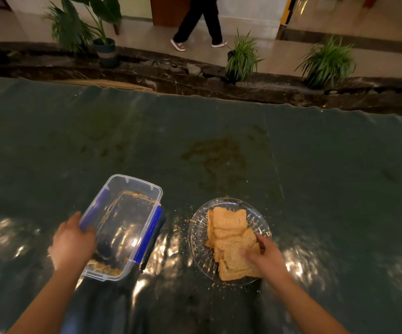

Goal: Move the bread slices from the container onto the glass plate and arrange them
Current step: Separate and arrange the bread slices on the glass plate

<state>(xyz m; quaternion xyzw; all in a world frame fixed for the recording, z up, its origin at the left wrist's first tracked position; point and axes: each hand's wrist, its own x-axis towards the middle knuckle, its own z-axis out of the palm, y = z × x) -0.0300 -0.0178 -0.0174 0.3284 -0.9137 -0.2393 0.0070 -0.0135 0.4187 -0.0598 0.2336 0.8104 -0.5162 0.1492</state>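
A clear plastic container (132, 189) with blue side clips sits at the left, holding only crumbs. My left hand (72, 239) grips its near left rim. To the right lies a round glass plate (196, 237) with several tan bread slices (230, 219) overlapping in a row from far to near. My right hand (267, 257) rests on the nearest slices (233, 266), fingers pinching the edge of one slice at the plate's right side.
The table wears a shiny dark green plastic cover (315, 177) with brown stains and crumbs around the plate. Beyond its far edge runs a dark stone ledge with potted plants (242, 59), and a person's legs (198, 22) cross the floor behind.
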